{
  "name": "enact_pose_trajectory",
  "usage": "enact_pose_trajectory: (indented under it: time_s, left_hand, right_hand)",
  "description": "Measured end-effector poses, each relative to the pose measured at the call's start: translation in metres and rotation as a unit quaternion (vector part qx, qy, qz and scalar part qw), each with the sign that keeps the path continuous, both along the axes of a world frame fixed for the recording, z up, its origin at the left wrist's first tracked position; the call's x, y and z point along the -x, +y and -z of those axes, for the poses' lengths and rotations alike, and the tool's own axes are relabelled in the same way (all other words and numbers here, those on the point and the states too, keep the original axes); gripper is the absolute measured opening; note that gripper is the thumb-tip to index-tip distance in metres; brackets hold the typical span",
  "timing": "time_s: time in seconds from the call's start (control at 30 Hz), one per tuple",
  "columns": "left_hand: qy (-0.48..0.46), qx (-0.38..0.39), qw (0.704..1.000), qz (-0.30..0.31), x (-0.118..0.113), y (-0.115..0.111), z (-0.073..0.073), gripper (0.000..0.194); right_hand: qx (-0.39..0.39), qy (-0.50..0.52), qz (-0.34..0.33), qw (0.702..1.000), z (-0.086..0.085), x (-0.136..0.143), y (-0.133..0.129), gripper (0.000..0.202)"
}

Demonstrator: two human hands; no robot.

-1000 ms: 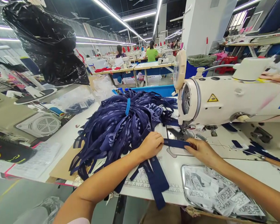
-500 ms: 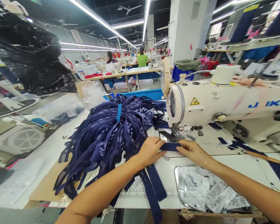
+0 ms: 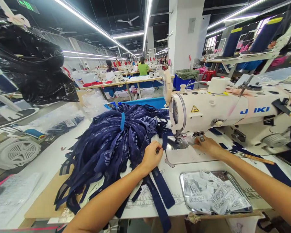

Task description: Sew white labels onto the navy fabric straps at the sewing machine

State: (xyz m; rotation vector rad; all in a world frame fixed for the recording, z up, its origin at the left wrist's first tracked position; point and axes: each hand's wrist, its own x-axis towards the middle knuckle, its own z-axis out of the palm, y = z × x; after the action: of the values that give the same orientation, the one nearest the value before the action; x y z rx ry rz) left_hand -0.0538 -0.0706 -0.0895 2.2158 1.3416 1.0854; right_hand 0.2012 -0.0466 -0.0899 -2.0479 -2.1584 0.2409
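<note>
My left hand (image 3: 153, 157) is closed, its fingers curled around a navy fabric strip (image 3: 164, 140), whose short end stands up past the fingertips. Beside it spreads a large bundle of navy strips (image 3: 111, 139), tied with a blue band (image 3: 122, 121). Two strip ends hang from under my left wrist over the table's front edge. My right hand (image 3: 208, 147) reaches in at the right of the presser foot (image 3: 177, 141) of the white sewing machine (image 3: 203, 105). Its fingertips are partly hidden behind a spring, so their grip does not show.
A metal tray (image 3: 184, 191) of printed white labels (image 3: 217, 194) sits at the table's front. To the right lie a wooden-handled tool (image 3: 259, 159) and loose navy pieces (image 3: 281, 174). A black plastic bag (image 3: 34, 64) hangs at upper left. Other people work further back.
My right hand has let go of the strip end and moved up beside the machine's needle area. My left hand has drawn slightly left, its fingers more curled. The view has shifted right.
</note>
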Motion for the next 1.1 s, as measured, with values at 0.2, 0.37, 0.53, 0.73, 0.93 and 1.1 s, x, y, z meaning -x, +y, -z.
enact_pose_trajectory:
  time_s: [0.2,0.37,0.53,0.73,0.93,1.1]
  left_hand:
    - [-0.017,0.013,1.0,0.011,0.0,-0.003,0.002,0.012]
    - [0.004,-0.03,0.999,0.03,-0.003,-0.012,-0.001,0.011]
    - [-0.139,0.047,0.989,-0.001,0.001,-0.015,-0.011,0.011]
    - [-0.346,0.216,0.913,0.008,0.005,-0.018,-0.028,0.013]
    - [-0.375,0.236,0.896,0.016,0.007,-0.032,-0.037,0.016]
    - [-0.385,0.229,0.894,0.016,0.01,-0.04,-0.035,0.018]
  right_hand:
    - [-0.031,0.105,-0.08,0.991,0.004,0.033,-0.024,0.02]
    - [-0.088,0.198,-0.11,0.97,0.006,0.085,-0.024,0.021]
    - [-0.072,0.217,-0.167,0.959,0.005,0.089,-0.03,0.024]
    - [-0.085,0.177,-0.104,0.975,0.015,0.026,-0.045,0.033]
    - [-0.166,0.123,-0.069,0.976,0.005,0.009,-0.053,0.037]
    - [-0.032,0.362,-0.128,0.923,-0.019,0.061,-0.061,0.032]
